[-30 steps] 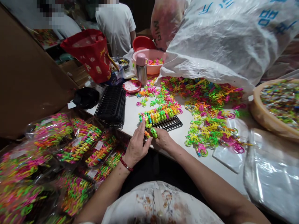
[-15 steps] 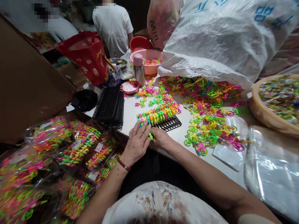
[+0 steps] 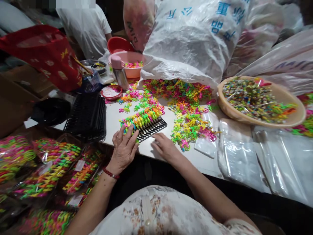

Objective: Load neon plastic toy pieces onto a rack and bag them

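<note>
On the table in front of me lies a black plastic rack [image 3: 153,129] with rows of slots. Small bright plastic bicycle-shaped toys [image 3: 143,118] stand packed along its far and left part, while the near right slots are bare. My left hand [image 3: 124,147] curves over the rack's left end, its fingers on the toys and its thumb at the near edge. Just off the near right edge, my right hand [image 3: 166,147] is apart from the rack, fingers loosely stretched and nothing seen in them. A loose pile of the same toys [image 3: 188,125] lies to its right.
Stacked black racks [image 3: 85,117] stand left. A white sack [image 3: 181,42] spills toys at the back. Right are a beige basin [image 3: 226,112] and clear plastic bags [image 3: 234,156]. Bagged toys [image 3: 49,169] lie lower left. A steel flask [image 3: 120,76] and a person [image 3: 85,29] are behind.
My view has turned right, so everything sits further left. My right hand has drawn away from the rack's near edge and my left hand, where a green toy showed between them.
</note>
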A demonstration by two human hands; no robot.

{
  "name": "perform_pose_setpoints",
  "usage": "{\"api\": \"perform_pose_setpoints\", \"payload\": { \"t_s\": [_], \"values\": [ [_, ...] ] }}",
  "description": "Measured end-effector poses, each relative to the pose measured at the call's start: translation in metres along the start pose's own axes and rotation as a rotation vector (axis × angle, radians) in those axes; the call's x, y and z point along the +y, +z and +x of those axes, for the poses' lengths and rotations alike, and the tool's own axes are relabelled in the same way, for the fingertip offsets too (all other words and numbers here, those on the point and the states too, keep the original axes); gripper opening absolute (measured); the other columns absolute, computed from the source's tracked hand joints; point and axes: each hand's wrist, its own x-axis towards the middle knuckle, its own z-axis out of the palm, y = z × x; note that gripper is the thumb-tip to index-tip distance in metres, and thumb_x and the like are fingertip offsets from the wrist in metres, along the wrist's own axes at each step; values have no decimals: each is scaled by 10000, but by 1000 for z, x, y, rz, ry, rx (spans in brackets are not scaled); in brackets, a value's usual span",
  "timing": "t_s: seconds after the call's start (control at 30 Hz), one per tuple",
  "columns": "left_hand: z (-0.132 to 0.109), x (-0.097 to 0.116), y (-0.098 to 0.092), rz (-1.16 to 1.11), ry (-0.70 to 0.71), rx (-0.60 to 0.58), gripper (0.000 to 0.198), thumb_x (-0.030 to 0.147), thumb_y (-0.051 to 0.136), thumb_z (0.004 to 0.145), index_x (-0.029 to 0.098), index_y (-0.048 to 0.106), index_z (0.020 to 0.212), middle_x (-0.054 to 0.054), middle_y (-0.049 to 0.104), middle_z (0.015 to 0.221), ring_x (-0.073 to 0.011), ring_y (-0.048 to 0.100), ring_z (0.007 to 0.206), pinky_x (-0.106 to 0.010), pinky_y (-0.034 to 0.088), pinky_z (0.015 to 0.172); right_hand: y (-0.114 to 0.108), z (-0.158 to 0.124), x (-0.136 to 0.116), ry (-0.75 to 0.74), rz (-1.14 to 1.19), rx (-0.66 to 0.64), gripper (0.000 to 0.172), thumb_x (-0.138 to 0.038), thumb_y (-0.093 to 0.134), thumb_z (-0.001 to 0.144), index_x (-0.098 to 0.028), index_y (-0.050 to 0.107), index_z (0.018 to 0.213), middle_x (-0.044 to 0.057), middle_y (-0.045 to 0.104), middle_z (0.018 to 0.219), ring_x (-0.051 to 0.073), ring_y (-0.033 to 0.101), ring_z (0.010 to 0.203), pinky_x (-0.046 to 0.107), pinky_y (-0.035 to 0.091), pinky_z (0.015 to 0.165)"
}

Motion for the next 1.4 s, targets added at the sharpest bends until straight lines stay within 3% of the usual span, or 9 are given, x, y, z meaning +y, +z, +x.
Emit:
{"api": "perform_pose_setpoints", "payload": {
  "t_s": [0.13,0.23,0.37,0.53,0.73,0.93,1.13,1.4],
  "values": [
    [2,-4,1,-75,62,-28,436,230,507,908,238,486,1343,-86,493,1439,-287,211,1457,-535,180,1153,-62,-51,30,103,-386,132,319,-128,434,885,-197,631,1127,121,586,1117,235,566,1005,375,498,858],
    [4,-5,6,-112,62,-13,342,238,523,899,218,543,1241,-89,589,1323,-272,325,1406,-531,209,1157,-88,-71,53,179,-602,98,284,-117,431,862,-202,682,962,98,578,965,235,532,886,355,478,752],
    [5,-2,9,-124,36,8,282,243,560,877,201,558,1156,-91,639,1178,-274,416,1336,-539,266,1142,-90,-73,70,206,-727,32,227,-153,467,858,-199,686,821,92,546,899,230,495,836,344,440,715],
    [6,2,6,-147,44,-13,308,205,532,887,201,522,1195,-97,604,1232,-269,380,1365,-552,287,1146,-84,-54,55,110,-518,183,243,-225,459,914,-211,696,965,106,596,1005,227,544,884,371,474,785],
    [7,2,4,-150,51,-19,369,150,489,906,191,473,1273,-93,612,1220,-263,381,1368,-564,287,1152,-55,-24,18,49,-69,79,304,-210,426,928,-239,594,1181,84,669,1036,209,644,926,343,517,809],
    [5,0,4,-154,37,-20,532,156,477,918,186,331,1429,-114,567,1318,-247,368,1381,-540,302,1153,0,5,-2,201,274,-71,160,-308,453,932,-216,559,1011,30,686,833,173,659,732,284,501,689],
    [4,-1,5,-164,25,-30,628,175,429,943,198,163,1512,-142,457,1443,-250,339,1404,-549,289,1156,43,37,-3,179,395,-43,211,-389,516,888,-197,603,895,31,666,816,172,596,724,288,470,692],
    [6,0,2,-167,42,-26,650,152,424,939,191,138,1522,-141,390,1499,-232,287,1431,-516,270,1171,58,55,0,1,341,-140,132,-157,515,784,-185,630,843,21,688,832,162,589,735,247,442,701]
  ]
}}
